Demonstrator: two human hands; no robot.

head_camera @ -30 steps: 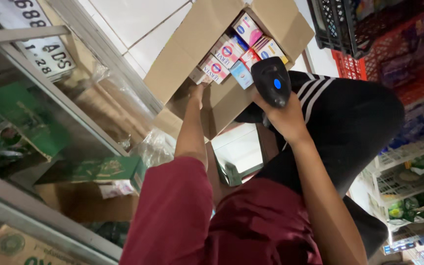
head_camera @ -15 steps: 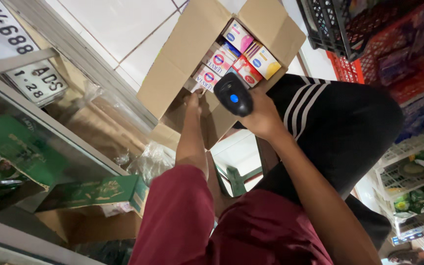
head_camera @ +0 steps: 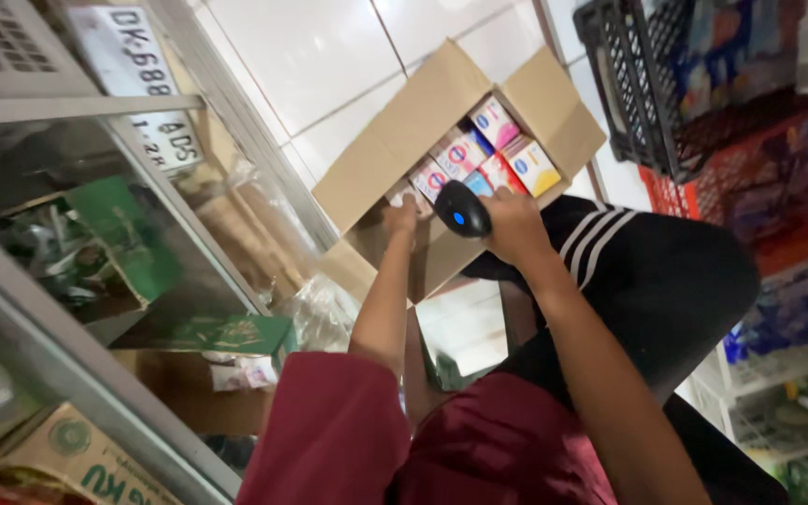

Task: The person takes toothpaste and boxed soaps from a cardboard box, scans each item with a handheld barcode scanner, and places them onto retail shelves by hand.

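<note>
One open cardboard box (head_camera: 423,122) stood on the white tiled floor (head_camera: 301,56), its flaps spread outward. Inside it, about six small cartons (head_camera: 479,154) were visible, packed side by side in pink, red, blue and yellow (more may have lain beneath or behind the hands; the exact total could not be determined).

The right hand (head_camera: 514,224) gripped one black handheld scanner (head_camera: 462,208), fingers wrapped closed around its body. The scanner showed one lit blue spot on its upper face and was held just above the near edge of the box, close to the cartons.

The left hand (head_camera: 402,217) reached into the near corner of the box, beside the scanner. Its fingers pointed down among the cartons; whether they were closed on one could not be determined.

One black plastic crate (head_camera: 628,103) stood beyond the box, at the upper right, with one red crate (head_camera: 750,187) just below it. One metal shelf (head_camera: 77,309) ran along the left, holding two green packages (head_camera: 133,243). One brown carton (head_camera: 77,458) lay at the lower left.
</note>
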